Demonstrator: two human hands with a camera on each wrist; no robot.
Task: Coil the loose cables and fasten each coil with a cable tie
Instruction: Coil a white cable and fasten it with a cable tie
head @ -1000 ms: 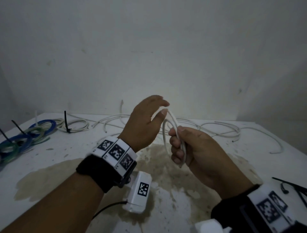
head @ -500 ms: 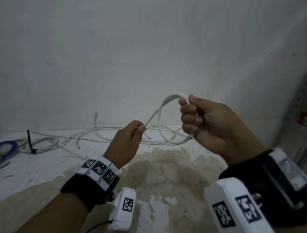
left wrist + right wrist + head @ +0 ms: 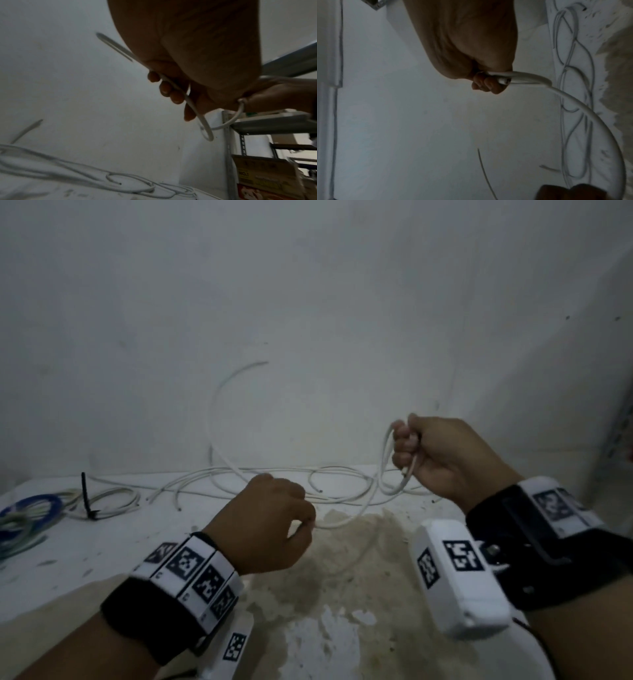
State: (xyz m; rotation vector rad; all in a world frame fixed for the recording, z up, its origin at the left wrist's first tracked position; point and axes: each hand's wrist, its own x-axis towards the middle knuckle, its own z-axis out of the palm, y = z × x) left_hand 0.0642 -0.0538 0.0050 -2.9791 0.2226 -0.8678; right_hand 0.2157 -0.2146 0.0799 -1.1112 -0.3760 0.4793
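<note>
The grip of the right hand (image 3: 442, 457) is clamped on a small loop of the white cable (image 3: 346, 520), whose cut end (image 3: 505, 81) pokes out beside the curled fingers (image 3: 488, 84). The grip of the left hand (image 3: 270, 518) is closed round the same cable further along its run, the strand passing under the fingertips (image 3: 164, 88). Compared with half a second ago, the hands are drawn well apart: the left hand is lowered toward the desk (image 3: 85, 549), left of and below the right hand, and a slack length sags between them. This is judged to be slack being drawn out for the next turn, with the coil barely begun.

Beyond the left hand, other white cables (image 3: 239, 484) lie loose at the desk's back edge. Left of them stands a black cable tie (image 3: 85, 494) on a white coil (image 3: 109, 499), with blue and green coils (image 3: 27, 515) cut off by the frame. How many turns are held in the right hand cannot be made out.
</note>
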